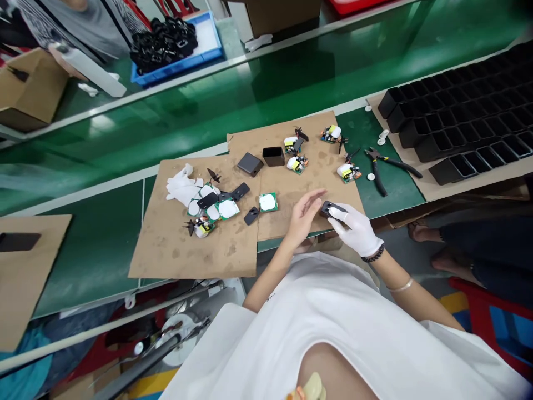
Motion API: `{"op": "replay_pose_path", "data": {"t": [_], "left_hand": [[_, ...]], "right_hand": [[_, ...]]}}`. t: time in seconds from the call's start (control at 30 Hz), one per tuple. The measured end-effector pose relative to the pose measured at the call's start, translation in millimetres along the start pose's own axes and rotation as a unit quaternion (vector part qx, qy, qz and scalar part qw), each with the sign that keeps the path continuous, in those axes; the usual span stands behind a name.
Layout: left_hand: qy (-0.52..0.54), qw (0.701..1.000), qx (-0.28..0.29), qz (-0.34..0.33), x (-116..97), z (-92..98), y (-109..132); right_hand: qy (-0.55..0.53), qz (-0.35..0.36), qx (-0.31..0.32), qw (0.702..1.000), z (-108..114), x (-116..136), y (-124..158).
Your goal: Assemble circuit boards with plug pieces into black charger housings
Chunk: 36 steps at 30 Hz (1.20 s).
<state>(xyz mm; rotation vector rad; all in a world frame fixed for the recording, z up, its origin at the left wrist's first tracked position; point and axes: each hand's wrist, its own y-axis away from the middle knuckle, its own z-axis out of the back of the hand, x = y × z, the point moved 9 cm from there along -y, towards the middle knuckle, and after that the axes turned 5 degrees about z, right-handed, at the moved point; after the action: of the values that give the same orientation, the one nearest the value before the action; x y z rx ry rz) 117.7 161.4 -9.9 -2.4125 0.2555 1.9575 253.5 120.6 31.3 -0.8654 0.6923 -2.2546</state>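
My right hand (357, 229), in a white glove, grips a small black plastic case (326, 208) near the front edge of the cardboard. Bare and with its fingers stretched out, my left hand (303, 216) is just left of that case; whether it touches it I cannot tell. Left of my hands lie a green circuit board (268, 202) with a white pad and a small black plastic part (251, 215). Farther back are an open black case (273, 156), a dark closed-looking case (250, 164) and several circuit boards with components (297, 164).
Cardboard sheets (179, 255) cover part of the green bench. Pliers (381, 166) lie at right, beside rows of black cases (452, 169). A crumpled white glove (181, 186) lies by a board pile (227, 209). Across the conveyor belt (233, 105), a person (87, 28) sits near a blue tray (216, 51).
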Motion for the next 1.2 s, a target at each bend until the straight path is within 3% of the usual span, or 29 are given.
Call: {"op": "replay_pose_path", "data": {"t": [0.2,0.43,0.67,0.97,1.1,1.2], "left_hand": [[-0.026,0.995,0.096,0.025,10,-20.7,-2],[-0.05,0.998,0.03,0.003,10,-19.7,4],[-0.012,0.999,0.037,-0.021,7,-18.5,3],[-0.135,0.985,0.029,-0.104,-1,-23.9,11],[-0.084,0.994,0.035,-0.058,2,-20.1,7],[-0.022,1.0,-0.012,-0.014,0,2.2,7]], "right_hand": [[-0.026,-0.053,0.003,0.998,-10,-7,8],[0.042,-0.04,-0.006,0.998,-8,-1,10],[0.022,-0.02,0.033,0.999,-9,-7,1],[0.113,0.012,0.102,0.988,-18,-9,2],[0.095,0.004,0.113,0.989,-13,-7,-5],[0.076,-0.031,0.097,0.992,3,-5,-12]]}}
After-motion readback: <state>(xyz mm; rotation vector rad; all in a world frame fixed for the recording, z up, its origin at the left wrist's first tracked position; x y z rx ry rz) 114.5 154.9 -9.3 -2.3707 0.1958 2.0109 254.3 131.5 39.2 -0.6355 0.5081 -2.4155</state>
